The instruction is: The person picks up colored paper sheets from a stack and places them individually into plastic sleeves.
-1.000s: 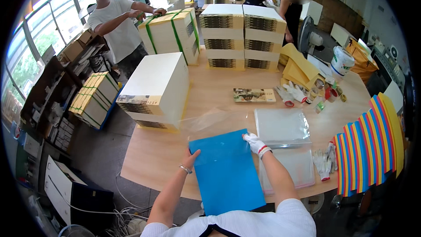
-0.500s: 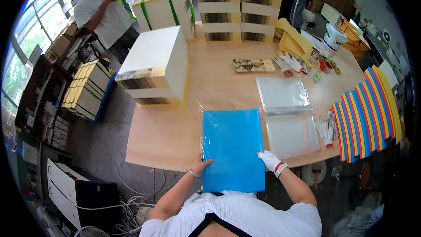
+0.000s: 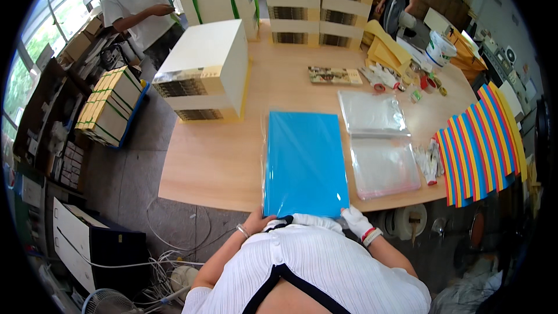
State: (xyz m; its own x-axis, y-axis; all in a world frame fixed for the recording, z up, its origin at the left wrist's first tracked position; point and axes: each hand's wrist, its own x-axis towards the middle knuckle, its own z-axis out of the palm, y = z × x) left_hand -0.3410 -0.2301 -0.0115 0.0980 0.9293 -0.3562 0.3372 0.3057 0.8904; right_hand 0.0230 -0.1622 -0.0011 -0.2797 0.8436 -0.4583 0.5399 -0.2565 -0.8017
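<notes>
A blue sheet pack in a clear plastic sleeve (image 3: 303, 163) stands tilted against my chest, its lower edge held at the near edge of the wooden table (image 3: 215, 166). My bare left hand (image 3: 256, 221) grips its lower left corner. My right hand (image 3: 356, 221), in a white glove with a red cuff band, grips the lower right corner. Just right of the pack lie two piles of empty clear plastic bags (image 3: 378, 139).
A fan of striped coloured sheets (image 3: 479, 145) hangs off the table's right edge. White boxed stacks (image 3: 203, 72) and bundled stacks (image 3: 317, 6) fill the far side. A person (image 3: 139, 6) stands at the far left; another stands at the back right. Cables lie on the floor.
The blue pack has been drawn toward me and raised against my chest. Both hands slid from its upper part down to its lower corners.
</notes>
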